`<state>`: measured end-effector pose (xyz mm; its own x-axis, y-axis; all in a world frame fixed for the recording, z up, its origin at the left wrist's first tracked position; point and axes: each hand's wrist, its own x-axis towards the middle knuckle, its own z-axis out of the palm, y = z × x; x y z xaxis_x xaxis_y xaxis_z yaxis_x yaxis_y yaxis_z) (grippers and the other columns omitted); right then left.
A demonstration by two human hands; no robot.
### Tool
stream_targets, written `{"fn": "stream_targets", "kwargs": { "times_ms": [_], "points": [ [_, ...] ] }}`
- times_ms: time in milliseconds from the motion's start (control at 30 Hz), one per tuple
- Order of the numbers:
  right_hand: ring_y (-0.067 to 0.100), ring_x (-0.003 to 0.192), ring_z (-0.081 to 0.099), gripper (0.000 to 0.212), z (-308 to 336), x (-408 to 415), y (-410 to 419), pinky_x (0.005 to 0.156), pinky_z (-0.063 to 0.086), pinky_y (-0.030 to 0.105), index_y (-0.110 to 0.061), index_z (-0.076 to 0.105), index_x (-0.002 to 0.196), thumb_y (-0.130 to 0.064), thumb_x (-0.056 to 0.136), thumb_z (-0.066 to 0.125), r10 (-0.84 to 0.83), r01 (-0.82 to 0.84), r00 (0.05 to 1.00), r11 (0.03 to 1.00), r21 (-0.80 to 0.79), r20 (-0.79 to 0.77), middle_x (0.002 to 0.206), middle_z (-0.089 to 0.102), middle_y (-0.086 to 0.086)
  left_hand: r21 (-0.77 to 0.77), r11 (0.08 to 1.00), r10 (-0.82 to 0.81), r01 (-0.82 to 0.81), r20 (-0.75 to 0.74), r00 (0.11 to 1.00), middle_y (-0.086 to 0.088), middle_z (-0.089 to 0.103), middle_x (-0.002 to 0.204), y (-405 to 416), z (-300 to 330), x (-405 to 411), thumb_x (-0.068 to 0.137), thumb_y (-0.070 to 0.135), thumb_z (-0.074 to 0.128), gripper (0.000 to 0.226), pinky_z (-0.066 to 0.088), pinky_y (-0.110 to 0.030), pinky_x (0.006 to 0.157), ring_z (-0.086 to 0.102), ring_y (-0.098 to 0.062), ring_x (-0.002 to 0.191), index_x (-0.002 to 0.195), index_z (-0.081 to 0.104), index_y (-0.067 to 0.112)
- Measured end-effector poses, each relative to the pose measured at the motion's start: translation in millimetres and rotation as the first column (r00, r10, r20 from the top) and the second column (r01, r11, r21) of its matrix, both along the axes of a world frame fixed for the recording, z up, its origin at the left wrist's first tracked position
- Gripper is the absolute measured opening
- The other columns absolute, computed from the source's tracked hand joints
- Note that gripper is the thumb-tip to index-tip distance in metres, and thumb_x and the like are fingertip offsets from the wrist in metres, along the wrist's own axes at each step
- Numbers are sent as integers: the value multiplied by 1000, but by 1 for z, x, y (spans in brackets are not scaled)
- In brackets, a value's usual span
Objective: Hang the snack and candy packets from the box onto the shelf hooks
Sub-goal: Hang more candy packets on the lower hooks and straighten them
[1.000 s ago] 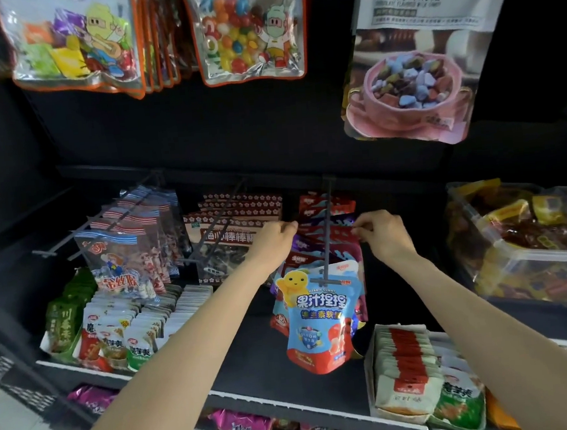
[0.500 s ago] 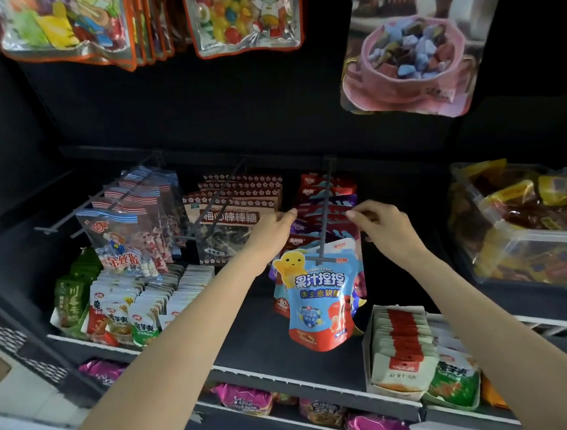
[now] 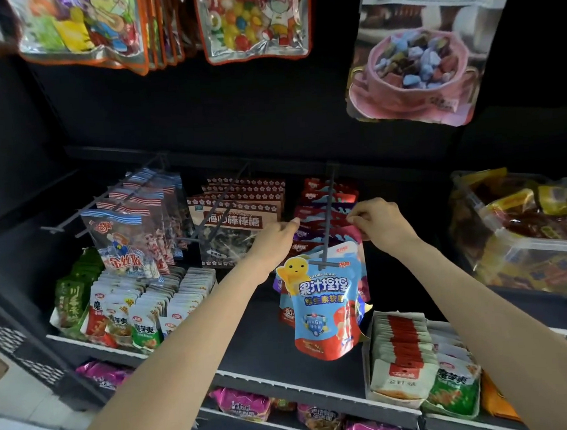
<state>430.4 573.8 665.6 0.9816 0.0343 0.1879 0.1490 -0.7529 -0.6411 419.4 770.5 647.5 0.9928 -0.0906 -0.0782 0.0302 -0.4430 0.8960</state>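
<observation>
Gummy packets (image 3: 323,218) on the middle hook (image 3: 329,211): red and purple ones stacked far back along the rod, blue vitamin-gummy pouch (image 3: 320,310) hanging at the near tip. Left hand (image 3: 277,237) and right hand (image 3: 382,222) each pinch a top corner of a purple packet mid-rod, one on either side of the hook, fingers curled on the packet edge. My read: packet is threaded on and being slid back or squared up.

Progress: this hook looks close to full. Left hook (image 3: 105,203) carries striped-top candy bags (image 3: 124,241), next hook (image 3: 220,203) carries lollipop bags (image 3: 238,218); both loaded. Upper row also hung: jelly-bean bags (image 3: 253,17), chocolate-candy bag (image 3: 413,69).

Source box not in view, so can't tell how many packets remain.

Shelf (image 3: 262,352) below holds trays of sachets (image 3: 136,307) far left and (image 3: 404,351) near right; clear bin of snacks (image 3: 527,233) at right.
</observation>
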Motion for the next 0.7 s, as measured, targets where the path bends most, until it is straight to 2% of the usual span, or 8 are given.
{"fn": "stream_targets", "kwargs": {
  "times_ms": [133, 233, 300, 400, 467, 567, 700],
  "points": [
    [23, 94, 66, 13, -5, 2, -2, 81, 57, 39, -9, 63, 91, -10, 96, 51, 1, 3, 998, 997, 71, -65, 100, 66, 12, -5, 1000, 6, -6, 2, 1000, -9, 60, 126, -1, 2, -1, 101, 37, 36, 43, 34, -22, 88, 53, -23, 119, 126, 57, 8],
    [18, 85, 66, 12, -9, 1, -2, 66, 55, 24, -11, 59, 89, -11, 97, 50, -1, 19, 995, 985, 174, -104, 88, 65, 5, 13, 1000, 18, -18, 6, 1000, -12, 58, 128, -2, 3, -3, 101, 37, 35, 45, 34, -24, 89, 52, -25, 120, 127, 56, 7],
    [16, 83, 66, 10, -14, -2, -5, 63, 52, 17, -9, 61, 94, -8, 96, 51, 2, 22, 995, 973, 231, -101, 84, 65, 3, 17, 1000, 13, -13, 11, 1000, -13, 55, 132, -1, 1, -3, 101, 38, 34, 46, 32, -24, 89, 49, -26, 123, 128, 54, 6],
    [18, 89, 67, 19, -22, -4, -9, 73, 55, 23, -6, 64, 106, -3, 94, 51, 36, -4, 992, 969, 246, -125, 94, 69, 7, 32, 999, 3, -4, 13, 1000, -11, 48, 139, -1, -2, -4, 100, 44, 31, 51, 29, -25, 93, 42, -24, 130, 132, 50, 9],
    [20, 89, 68, 21, -27, -5, -9, 79, 56, 33, -5, 68, 99, -2, 94, 47, 28, 4, 987, 980, 198, -157, 94, 70, 9, 13, 1000, 0, 0, -11, 1000, -7, 40, 146, -1, -4, -4, 100, 48, 28, 54, 26, -29, 102, 34, -22, 136, 137, 44, 12],
    [19, 78, 68, 29, -31, -4, -8, 72, 57, 30, -7, 67, 81, -2, 96, 43, 15, 31, 979, 974, 224, -205, 81, 69, 6, -33, 999, -19, 18, -29, 999, -4, 31, 152, -1, -5, -5, 100, 48, 28, 55, 21, -30, 108, 26, -19, 140, 143, 37, 15],
    [22, 80, 69, 26, -36, -3, -6, 69, 57, 30, 0, 68, 95, -6, 98, 42, 28, 62, 965, 943, 328, -261, 88, 71, 11, -30, 999, -33, 32, -38, 999, -5, 36, 149, 2, -4, -3, 99, 50, 29, 56, 23, -27, 101, 31, -19, 137, 140, 40, 14]
  ]
}}
